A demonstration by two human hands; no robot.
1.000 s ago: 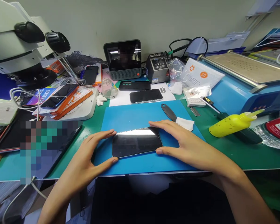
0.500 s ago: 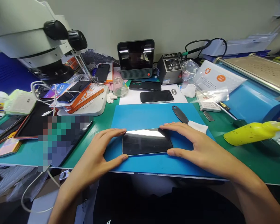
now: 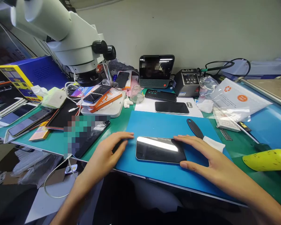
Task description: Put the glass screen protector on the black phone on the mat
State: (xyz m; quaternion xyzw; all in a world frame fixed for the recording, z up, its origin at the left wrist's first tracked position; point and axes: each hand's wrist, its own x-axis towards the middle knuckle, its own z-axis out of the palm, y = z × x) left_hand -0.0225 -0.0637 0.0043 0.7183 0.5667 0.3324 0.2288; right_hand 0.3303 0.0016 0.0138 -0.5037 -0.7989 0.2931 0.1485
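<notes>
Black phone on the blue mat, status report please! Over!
Left hand: empty, beside black phone. Right hand: touching phone's right end. Phone: flat on blue mat. Dark-handled tool: just beyond right hand.

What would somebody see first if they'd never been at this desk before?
Probably the big white microscope looming at the upper left, and the bright yellow bottle at the right edge. Then there's the shiny black phone on the blue mat in front, with the right hand at its right end and the left hand just off its left end.
</notes>
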